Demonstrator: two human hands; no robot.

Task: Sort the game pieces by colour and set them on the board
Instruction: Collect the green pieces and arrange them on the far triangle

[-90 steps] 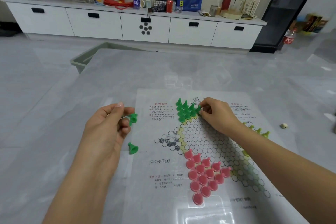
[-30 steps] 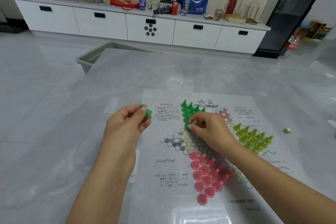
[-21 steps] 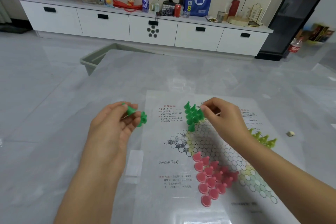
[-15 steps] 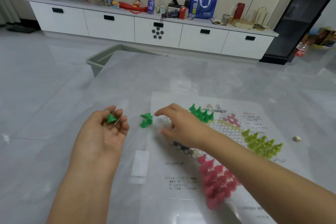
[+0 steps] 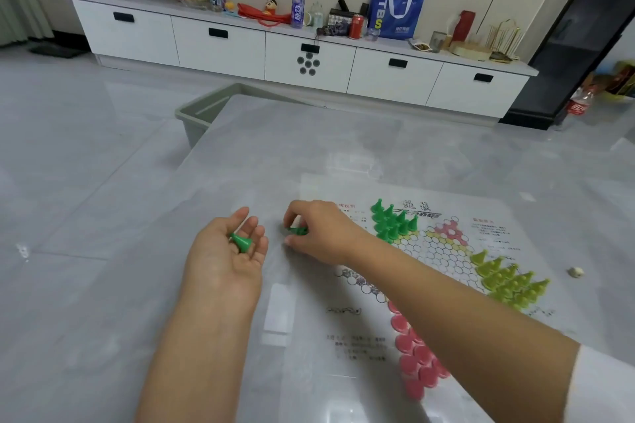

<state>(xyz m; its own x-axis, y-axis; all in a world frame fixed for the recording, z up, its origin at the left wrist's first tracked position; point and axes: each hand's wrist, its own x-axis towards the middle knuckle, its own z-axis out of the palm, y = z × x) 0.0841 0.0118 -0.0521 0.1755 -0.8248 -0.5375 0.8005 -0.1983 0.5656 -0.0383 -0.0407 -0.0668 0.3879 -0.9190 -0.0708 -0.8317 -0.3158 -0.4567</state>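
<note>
Progress stands near completion, judging by how the pieces lie. Working left to right: the left hand (image 5: 230,252) lies palm up over the table (image 5: 103,302), fingers relaxed and apart, with one loose green piece (image 5: 241,242) resting on its side across the fingers. Just beside it, the right hand (image 5: 318,233) reaches across to the table at the board's left edge, thumb and fingers pinched on a second green piece (image 5: 296,231). Neither of these two is yet on the board (image 5: 443,251).

Further right, the green group (image 5: 391,221) stands upright in a tight triangle at the board's far corner. The red group (image 5: 417,362) fills the near corner, and the yellow-green group (image 5: 508,280) fills the right-hand corner. A small pale object (image 5: 575,272) lies on the table beyond the board; its nature cannot be determined.

Remaining work, by judgement: seat the two loose green pieces with their group.

Limitations: the right forearm covers part of the red group and the board's centre, so piece counts are unconfirmed. The fingers hide most of the pinched piece. Printed text on the board is illegible.
</note>
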